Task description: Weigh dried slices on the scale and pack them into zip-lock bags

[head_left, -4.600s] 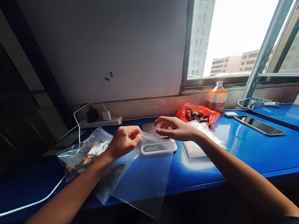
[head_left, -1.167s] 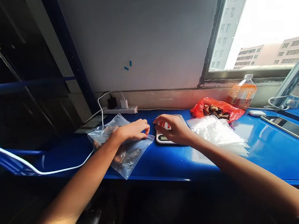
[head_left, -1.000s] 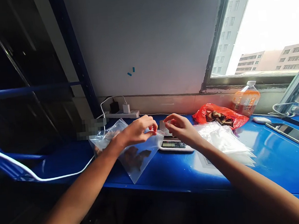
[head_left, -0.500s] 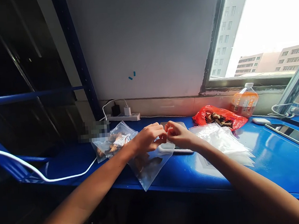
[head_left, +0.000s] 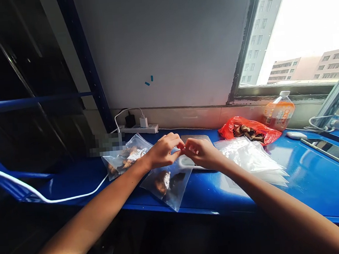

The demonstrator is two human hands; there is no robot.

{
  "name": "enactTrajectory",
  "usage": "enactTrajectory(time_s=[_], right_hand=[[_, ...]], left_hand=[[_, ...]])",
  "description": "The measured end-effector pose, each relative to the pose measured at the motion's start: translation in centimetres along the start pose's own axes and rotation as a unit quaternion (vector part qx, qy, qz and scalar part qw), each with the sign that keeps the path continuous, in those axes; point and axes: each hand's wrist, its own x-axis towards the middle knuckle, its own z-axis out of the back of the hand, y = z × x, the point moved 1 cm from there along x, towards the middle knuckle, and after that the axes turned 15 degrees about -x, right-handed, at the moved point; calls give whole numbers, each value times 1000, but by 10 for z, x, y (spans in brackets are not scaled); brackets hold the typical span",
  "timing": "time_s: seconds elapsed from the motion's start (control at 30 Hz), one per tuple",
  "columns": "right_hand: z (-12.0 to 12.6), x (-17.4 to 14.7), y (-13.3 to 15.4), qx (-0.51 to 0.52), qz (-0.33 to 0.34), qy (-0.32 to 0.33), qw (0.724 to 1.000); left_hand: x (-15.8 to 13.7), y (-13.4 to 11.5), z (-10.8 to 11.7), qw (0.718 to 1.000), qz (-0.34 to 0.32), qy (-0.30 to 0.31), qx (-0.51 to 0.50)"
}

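Note:
A clear plastic bag (head_left: pixel 177 187) with brown dried pieces in it hangs from my hands over the blue table's front part. My left hand (head_left: pixel 165 149) pinches its upper edge. Close beside it, fingertips nearly touching, my right hand (head_left: pixel 199 152) is closed on the same edge. Behind the hands lies a flat, light-rimmed device (head_left: pixel 201 138), mostly hidden, which looks like a scale. Left of my left hand rests another clear bag (head_left: pixel 124 156) filled with brown pieces.
Right of my hands is a stack of empty clear bags (head_left: pixel 252 161). Behind it sit a red plastic bag (head_left: pixel 272 135) of dark dried pieces and an orange-labelled bottle (head_left: pixel 279 111). A phone (head_left: pixel 334 152) lies far right. A power strip (head_left: pixel 148 129) and white cable (head_left: pixel 66 200) are left.
The held bag has swung slightly right and turned, so its brown contents show more clearly. Both hands stay together at its top edge; the view has shifted a little.

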Motion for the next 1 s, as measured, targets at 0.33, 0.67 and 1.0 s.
enactTrajectory(time_s=[0.33, 0.67, 1.0], right_hand=[[-1, 3, -3, -3, 40, -40, 998], [19, 2, -2, 10, 64, -37, 997], [29, 11, -29, 243, -112, -170, 948]], left_hand=[[0, -1, 4, 994, 16, 48, -94], [-4, 24, 33, 986, 111, 46, -114], [-7, 24, 52, 840, 18, -236, -488]])
